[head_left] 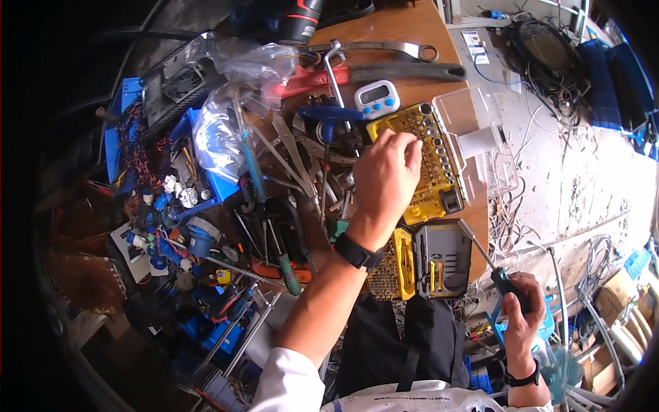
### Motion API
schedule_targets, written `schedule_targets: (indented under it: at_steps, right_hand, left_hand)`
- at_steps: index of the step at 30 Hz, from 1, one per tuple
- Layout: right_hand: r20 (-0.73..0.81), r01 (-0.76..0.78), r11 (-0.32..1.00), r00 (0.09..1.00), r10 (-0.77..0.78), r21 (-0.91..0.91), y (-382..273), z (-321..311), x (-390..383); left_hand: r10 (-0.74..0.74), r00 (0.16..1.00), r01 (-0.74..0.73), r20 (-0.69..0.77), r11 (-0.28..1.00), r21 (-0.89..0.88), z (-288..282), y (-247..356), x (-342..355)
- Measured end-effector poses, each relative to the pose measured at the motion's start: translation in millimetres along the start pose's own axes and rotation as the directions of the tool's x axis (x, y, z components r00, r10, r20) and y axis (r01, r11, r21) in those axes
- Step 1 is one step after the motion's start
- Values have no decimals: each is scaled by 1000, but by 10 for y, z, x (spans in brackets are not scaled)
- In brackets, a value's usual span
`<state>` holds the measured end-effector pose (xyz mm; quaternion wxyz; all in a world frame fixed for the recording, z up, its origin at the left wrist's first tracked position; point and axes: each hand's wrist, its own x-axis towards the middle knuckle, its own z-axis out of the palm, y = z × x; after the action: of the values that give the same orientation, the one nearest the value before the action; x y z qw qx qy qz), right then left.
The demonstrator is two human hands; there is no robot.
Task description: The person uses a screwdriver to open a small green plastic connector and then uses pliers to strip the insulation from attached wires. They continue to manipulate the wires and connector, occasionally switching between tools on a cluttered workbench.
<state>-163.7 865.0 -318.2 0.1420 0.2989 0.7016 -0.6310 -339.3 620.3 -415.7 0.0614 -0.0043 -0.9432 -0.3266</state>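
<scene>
My left hand (pixel 391 172) is over a yellow case of sockets and bits (pixel 436 172), fingers curled and pinched at its upper part; what they hold, if anything, is hidden. The case's clear lid (pixel 501 165) lies open to the right. My right hand (pixel 522 309) grips a screwdriver (pixel 504 280) by its dark green handle, its long shaft angled up and left past the table's right edge. Beside it, below the socket case, a smaller bit kit (pixel 445 264) lies open, with a yellow half and a grey half.
A timer (pixel 376 97), red-handled wrench (pixel 371 72), plastic bag (pixel 220 137), blue bins (pixel 213 192) and several hand tools crowd the wooden table (pixel 412 24). Cables (pixel 532 51), blue crates (pixel 600 82) and cardboard (pixel 614 295) lie on the floor to the right.
</scene>
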Motion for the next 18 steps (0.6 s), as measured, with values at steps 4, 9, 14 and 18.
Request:
schedule_targets:
  at_steps: [4,9,14,18]
  right_hand:
    - [-2,66,996,998,-67,-55,83,-31,7]
    - [38,13,1000,999,-12,-12,10,75,-20]
    - [122,-50,996,991,59,-76,-73,310,12]
    - [207,-35,991,976,61,-129,-104,558,3]
  left_hand:
    - [-44,998,39,-35,991,-130,-102,68,-327]
    - [-150,988,151,25,944,-294,-402,207,-995]
    - [-265,953,301,145,876,-377,-754,264,-1691]
    - [-329,919,387,216,859,-337,-1078,202,-2242]
